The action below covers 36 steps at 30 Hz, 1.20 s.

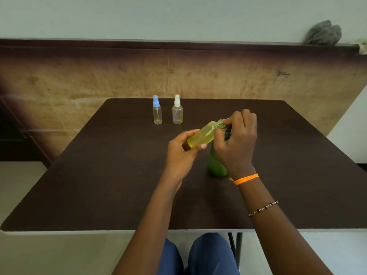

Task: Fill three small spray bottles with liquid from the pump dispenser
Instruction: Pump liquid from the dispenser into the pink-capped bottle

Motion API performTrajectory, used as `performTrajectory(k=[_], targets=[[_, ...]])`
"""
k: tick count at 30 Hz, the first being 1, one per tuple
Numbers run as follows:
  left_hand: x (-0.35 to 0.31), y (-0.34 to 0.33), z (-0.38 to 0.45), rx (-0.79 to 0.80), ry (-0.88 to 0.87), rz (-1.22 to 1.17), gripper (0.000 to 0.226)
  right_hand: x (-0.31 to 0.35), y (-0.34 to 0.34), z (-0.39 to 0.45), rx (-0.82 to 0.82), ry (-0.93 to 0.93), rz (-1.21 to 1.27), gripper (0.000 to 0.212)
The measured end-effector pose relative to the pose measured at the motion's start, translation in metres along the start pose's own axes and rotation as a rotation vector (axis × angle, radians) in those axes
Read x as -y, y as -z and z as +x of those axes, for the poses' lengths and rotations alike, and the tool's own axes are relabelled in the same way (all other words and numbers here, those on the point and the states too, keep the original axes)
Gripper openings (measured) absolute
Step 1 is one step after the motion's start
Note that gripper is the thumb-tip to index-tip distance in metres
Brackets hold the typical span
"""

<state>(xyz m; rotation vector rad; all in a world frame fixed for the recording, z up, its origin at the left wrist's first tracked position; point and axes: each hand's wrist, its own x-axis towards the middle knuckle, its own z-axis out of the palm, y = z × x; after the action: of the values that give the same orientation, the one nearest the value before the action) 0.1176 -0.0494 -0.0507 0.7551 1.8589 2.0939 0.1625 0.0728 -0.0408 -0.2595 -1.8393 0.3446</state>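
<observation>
My left hand (pixel 181 150) grips a small uncapped spray bottle (pixel 204 133), tilted with its threaded neck up and to the right; yellow-green liquid shows inside. My right hand (pixel 236 139) curls around the dark pump head of the green pump dispenser (pixel 217 165), with its fingertips at the bottle's neck. The dispenser's top is hidden by that hand. Two more small bottles stand upright near the table's far edge: one with a blue sprayer (pixel 157 112), looking clear, and one with a white sprayer (pixel 177 113), holding a little yellowish liquid at the bottom.
The dark brown table (pixel 99 185) runs to a wooden board leaning on the wall behind. A grey cloth (pixel 323 33) lies on the board's top right. My knees in blue trousers show below the near edge.
</observation>
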Motion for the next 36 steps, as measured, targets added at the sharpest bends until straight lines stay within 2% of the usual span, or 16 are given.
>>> performTrajectory(k=[6, 16, 21, 31, 36], targets=[[0.004, -0.002, 0.001, -0.02, 0.006, -0.004, 0.034, 0.0, -0.003, -0.005, -0.017, -0.019, -0.003, 0.013], [0.0, -0.002, -0.001, -0.012, 0.014, -0.007, 0.033, 0.003, 0.005, 0.007, 0.044, -0.05, 0.023, 0.013], [0.004, -0.003, -0.001, -0.031, 0.019, 0.004, 0.033, -0.004, -0.004, -0.003, 0.004, -0.001, -0.001, 0.007], [-0.001, -0.003, -0.002, -0.022, -0.004, 0.014, 0.034, 0.002, 0.002, 0.006, 0.025, -0.044, 0.011, 0.012], [0.002, -0.004, -0.001, -0.025, 0.016, 0.01, 0.033, -0.004, -0.005, -0.003, -0.009, -0.004, -0.009, 0.008]])
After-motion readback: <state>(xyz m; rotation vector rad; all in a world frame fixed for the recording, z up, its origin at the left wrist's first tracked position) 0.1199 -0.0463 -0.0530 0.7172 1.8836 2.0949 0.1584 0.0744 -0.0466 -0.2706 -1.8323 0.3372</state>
